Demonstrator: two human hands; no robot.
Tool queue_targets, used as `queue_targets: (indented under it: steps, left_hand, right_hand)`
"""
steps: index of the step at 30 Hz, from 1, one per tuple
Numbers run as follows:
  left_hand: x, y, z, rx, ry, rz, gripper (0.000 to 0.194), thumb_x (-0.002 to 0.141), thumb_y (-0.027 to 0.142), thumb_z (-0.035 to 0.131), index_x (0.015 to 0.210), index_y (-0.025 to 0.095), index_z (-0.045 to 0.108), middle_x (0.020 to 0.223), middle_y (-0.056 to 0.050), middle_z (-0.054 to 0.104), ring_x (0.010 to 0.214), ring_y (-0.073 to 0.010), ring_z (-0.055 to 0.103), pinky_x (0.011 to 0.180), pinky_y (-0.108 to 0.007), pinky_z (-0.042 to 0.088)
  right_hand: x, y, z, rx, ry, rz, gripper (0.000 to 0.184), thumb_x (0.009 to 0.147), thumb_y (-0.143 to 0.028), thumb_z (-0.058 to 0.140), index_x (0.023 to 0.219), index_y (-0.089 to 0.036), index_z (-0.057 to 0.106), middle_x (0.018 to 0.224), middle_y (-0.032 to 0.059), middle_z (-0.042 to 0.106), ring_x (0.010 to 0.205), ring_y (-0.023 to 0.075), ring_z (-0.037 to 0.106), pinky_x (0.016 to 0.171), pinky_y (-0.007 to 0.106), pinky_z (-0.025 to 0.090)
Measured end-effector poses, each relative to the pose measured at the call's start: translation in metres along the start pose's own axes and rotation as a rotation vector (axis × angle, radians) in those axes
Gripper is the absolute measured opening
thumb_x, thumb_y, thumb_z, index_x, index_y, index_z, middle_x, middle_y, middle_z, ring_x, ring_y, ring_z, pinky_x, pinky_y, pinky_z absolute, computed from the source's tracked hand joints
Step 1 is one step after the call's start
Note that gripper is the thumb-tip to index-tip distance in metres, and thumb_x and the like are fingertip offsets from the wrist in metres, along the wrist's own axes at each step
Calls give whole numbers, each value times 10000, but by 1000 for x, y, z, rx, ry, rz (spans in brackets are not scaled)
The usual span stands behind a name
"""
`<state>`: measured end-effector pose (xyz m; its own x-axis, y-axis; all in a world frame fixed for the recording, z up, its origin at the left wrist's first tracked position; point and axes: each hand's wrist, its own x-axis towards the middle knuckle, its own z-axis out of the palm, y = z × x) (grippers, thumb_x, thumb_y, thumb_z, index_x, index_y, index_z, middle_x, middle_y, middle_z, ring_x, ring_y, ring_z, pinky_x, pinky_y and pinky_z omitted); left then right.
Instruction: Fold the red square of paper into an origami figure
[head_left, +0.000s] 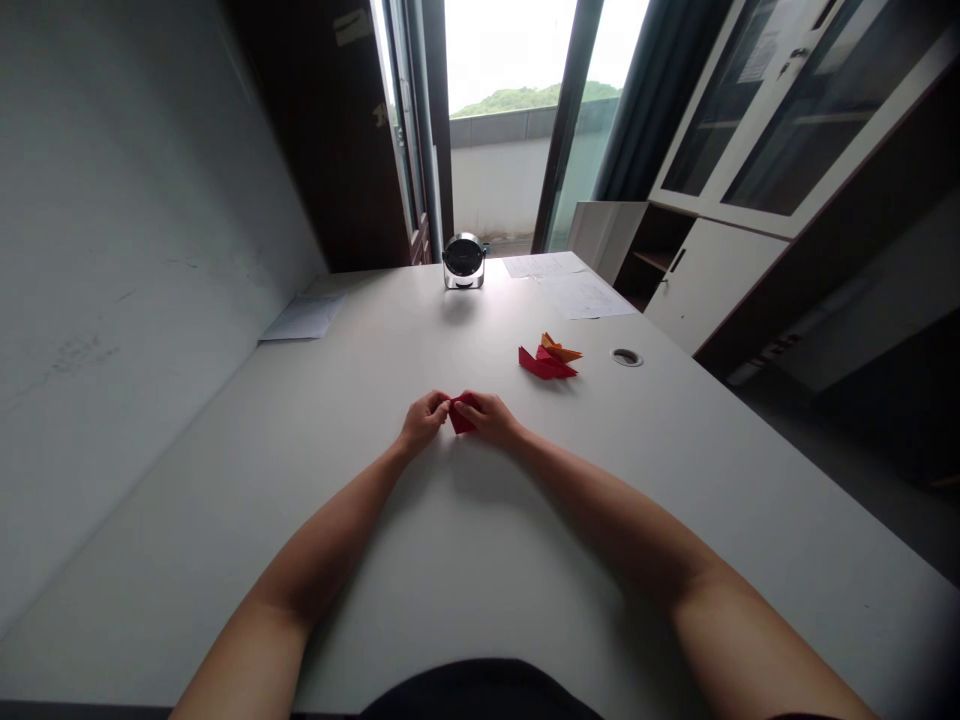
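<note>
A small piece of folded red paper (461, 420) is held between my two hands, just over the middle of the white table (375, 360). My left hand (425, 416) pinches its left edge with thumb and fingertips. On the other side, my right hand (487, 414) grips the paper with its thumb lying across the top. My fingers cover much of the paper, so its full shape is hidden. Beyond my right hand lie folded paper figures, a red one (547, 364) in front and an orange one (561, 350) behind it, touching or overlapping.
At the far edge stands a round black device in a silver stand (464, 262). White sheets (585, 297) lie at the back right, more papers (304, 317) by the left wall. A cable hole (627, 357) sits right of the figures. A cabinet (712, 285) stands beyond the right edge.
</note>
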<state>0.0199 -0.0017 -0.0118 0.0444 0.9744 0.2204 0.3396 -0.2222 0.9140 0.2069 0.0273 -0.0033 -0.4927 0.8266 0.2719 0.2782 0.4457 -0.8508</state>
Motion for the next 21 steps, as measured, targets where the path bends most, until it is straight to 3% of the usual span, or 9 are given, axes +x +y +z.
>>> queue_targets:
  steps: [21]
  left_hand:
    - [0, -2, 3, -85, 37, -21, 195, 852, 324, 567, 978, 183, 615, 687, 16, 603, 601, -109, 561, 618, -227, 450]
  right_hand:
    - [0, 1, 0, -4, 13, 4, 353, 901, -484, 522, 854, -164, 664, 691, 18, 649, 601, 123, 518, 580, 240, 389]
